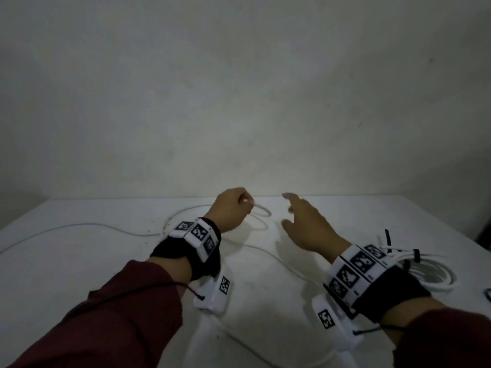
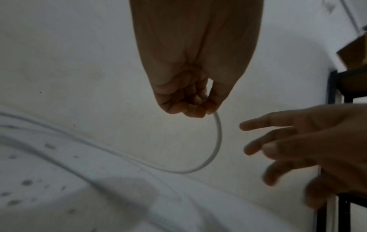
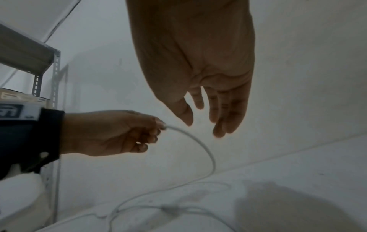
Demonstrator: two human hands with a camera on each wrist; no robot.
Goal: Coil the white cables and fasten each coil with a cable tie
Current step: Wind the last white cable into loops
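Left hand pinches white cable end; right hand spread beside it.

White cable (image 1: 261, 209) leaves the left hand's (image 1: 230, 208) grip, fingers curled and clamped on its end, arcs down from the pinch and trails loose over the desk (image 1: 79, 261) below and behind that grip. Right hand (image 1: 305, 224), just beside the pinch and not touching the cable, fingers (image 3: 228, 109) apart, holds nothing. Behind the right wrist, a finished coil (image 1: 430, 272) bound with black cable ties (image 1: 416, 254) lies on the desk.

Coiled cable (image 1: 435, 272) half hidden (behind right wristband (image 1: 353, 269)).
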